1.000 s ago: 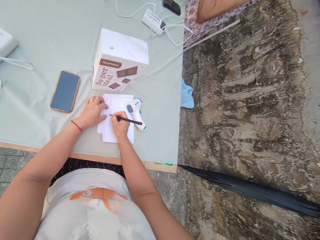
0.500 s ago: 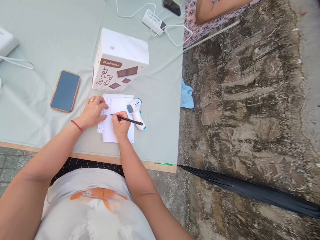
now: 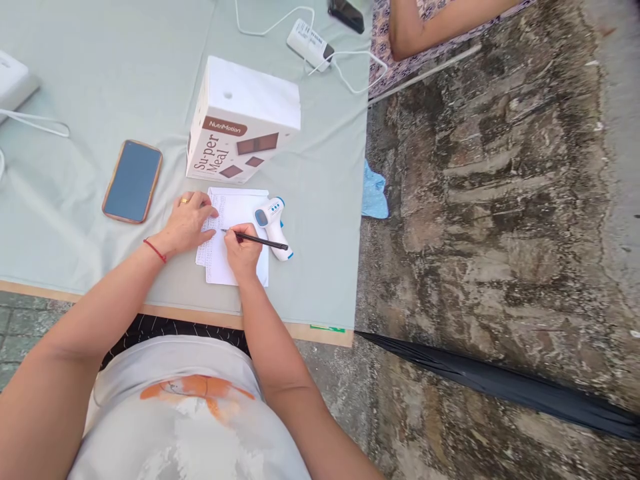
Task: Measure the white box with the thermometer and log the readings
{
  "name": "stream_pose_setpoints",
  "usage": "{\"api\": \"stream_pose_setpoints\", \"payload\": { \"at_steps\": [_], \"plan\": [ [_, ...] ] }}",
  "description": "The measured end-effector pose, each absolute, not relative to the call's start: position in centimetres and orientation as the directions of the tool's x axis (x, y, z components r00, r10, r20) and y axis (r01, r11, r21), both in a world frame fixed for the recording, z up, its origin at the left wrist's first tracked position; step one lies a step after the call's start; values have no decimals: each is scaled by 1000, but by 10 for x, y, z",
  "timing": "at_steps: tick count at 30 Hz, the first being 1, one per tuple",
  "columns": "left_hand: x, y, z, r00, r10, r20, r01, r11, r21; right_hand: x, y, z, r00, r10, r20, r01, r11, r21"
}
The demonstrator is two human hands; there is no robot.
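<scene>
My right hand (image 3: 243,252) is closed around a black pen (image 3: 263,240), its tip at the white paper (image 3: 243,205). Small handwriting covers the left strip of the sheet. On that left edge lies my left hand (image 3: 189,222), fingers apart and bent a little, with the fingertips resting on the paper. A white and blue infrared thermometer (image 3: 274,227) lies along the sheet's right edge, partly on it. Just behind the paper stands a white box (image 3: 245,123) with brown "Su-per Meal" print.
A phone (image 3: 132,181) lies left of my left hand. Farther back are a white device with a cable (image 3: 309,44) and a dark phone (image 3: 346,15). Another white device (image 3: 15,80) sits at the far left. Another person's arm (image 3: 440,27) shows beyond the table's right edge.
The view has shifted very slightly. Both hands, the pen and the paper keep practically the same places; the other person's arm has moved a little.
</scene>
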State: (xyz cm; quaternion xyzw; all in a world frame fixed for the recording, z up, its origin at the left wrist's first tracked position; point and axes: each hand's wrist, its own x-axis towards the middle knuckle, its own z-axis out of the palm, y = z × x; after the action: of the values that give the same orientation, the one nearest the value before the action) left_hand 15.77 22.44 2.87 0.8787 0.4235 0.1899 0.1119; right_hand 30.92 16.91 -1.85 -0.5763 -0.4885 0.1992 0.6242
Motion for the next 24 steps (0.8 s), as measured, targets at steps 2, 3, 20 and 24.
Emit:
{"api": "stream_pose_setpoints", "payload": {
  "at_steps": [2, 3, 20, 24],
  "plan": [
    [158, 224, 30, 568, 790, 232, 707, -612, 355, 309, 169, -18, 467, 802, 373, 300, 253, -920],
    [158, 224, 30, 566, 791, 232, 707, -611, 357, 309, 168, -17, 481, 797, 365, 294, 245, -924],
    [150, 236, 39, 246, 909, 337, 728, -403, 555, 336, 161, -18, 297, 786, 542, 527, 339, -779],
    [147, 269, 43, 161, 882, 442, 664, -428, 613, 355, 161, -23, 87, 840, 536, 659, 355, -663]
  ]
}}
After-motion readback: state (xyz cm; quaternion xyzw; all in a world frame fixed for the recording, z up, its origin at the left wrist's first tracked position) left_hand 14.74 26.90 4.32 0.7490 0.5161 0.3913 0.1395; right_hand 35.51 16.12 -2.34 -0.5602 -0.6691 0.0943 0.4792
